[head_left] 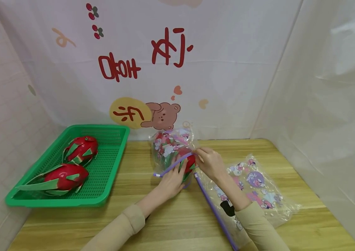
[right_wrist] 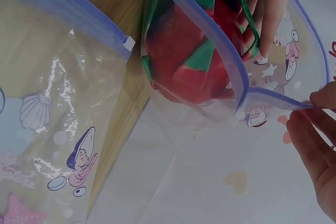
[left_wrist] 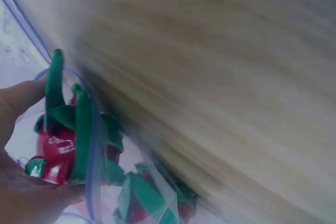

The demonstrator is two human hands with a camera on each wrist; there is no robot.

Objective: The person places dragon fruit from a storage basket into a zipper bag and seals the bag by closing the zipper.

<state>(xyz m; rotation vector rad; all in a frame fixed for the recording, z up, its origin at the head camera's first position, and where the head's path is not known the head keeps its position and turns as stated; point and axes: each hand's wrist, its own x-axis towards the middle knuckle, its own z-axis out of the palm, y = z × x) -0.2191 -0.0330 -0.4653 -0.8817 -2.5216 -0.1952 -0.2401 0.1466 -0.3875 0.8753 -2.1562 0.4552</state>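
Observation:
At the table's back stands a clear printed zip bag point(head_left: 168, 153) with a purple zip edge. Deep in it sits one red dragon fruit point(left_wrist: 137, 203) with green scales. My left hand point(head_left: 172, 182) holds another dragon fruit point(head_left: 190, 162) at the bag's mouth; in the left wrist view, thumb and fingers lie on either side of it. The purple rim passes around this fruit. With thumb and fingers, my right hand point(head_left: 210, 163) pinches a corner of the rim, drawn out to a point in the right wrist view.
To the left, a green basket point(head_left: 110, 188) contains two more dragon fruits point(head_left: 72, 176). A second printed zip bag point(head_left: 266, 190) lies flat on the right of the wooden table point(head_left: 165, 226), partly under my right forearm. A white printed sheet point(head_left: 227, 87) hangs behind.

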